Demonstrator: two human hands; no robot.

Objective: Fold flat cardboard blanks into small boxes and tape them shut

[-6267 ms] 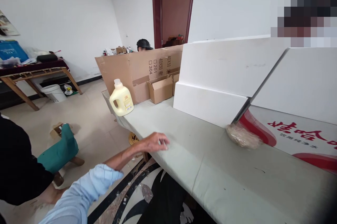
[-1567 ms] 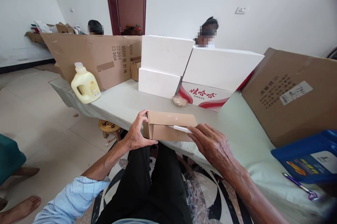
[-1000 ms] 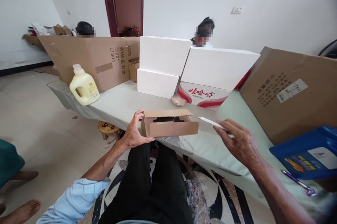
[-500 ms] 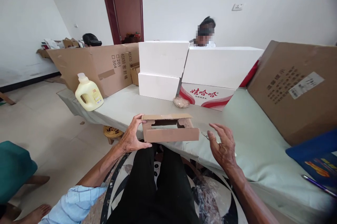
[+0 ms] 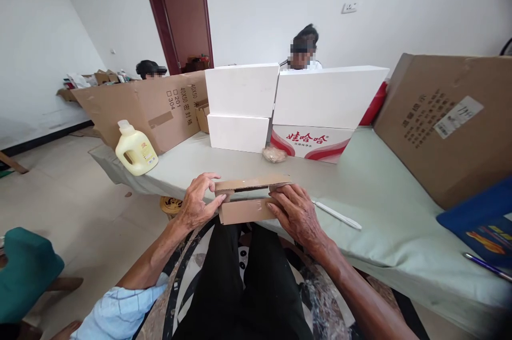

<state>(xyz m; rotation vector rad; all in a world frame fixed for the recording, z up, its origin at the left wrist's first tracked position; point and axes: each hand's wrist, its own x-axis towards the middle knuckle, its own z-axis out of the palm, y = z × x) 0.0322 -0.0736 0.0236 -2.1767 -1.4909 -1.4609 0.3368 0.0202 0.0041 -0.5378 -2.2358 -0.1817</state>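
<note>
A small brown cardboard box [image 5: 246, 204] sits at the near edge of the pale green padded table [image 5: 372, 185], over my lap. My left hand [image 5: 196, 204] grips its left end, fingers curled on the top flap. At the box's right end, my right hand [image 5: 296, 215] presses on the top and front with its fingers bent. A thin white strip [image 5: 337, 215] lies on the table just right of my right hand, untouched.
White foam boxes [image 5: 240, 92] and a red-and-white carton [image 5: 310, 143] line the far side, with a yellow jug [image 5: 136, 148] at left and large cardboard boxes [image 5: 444, 121] at right. A blue item [image 5: 480, 220] and a pen [image 5: 486, 266] lie far right. Two people sit behind.
My right hand put the white strip down on the table and moved back to the box. Both hands now press the box's top flap closed.
</note>
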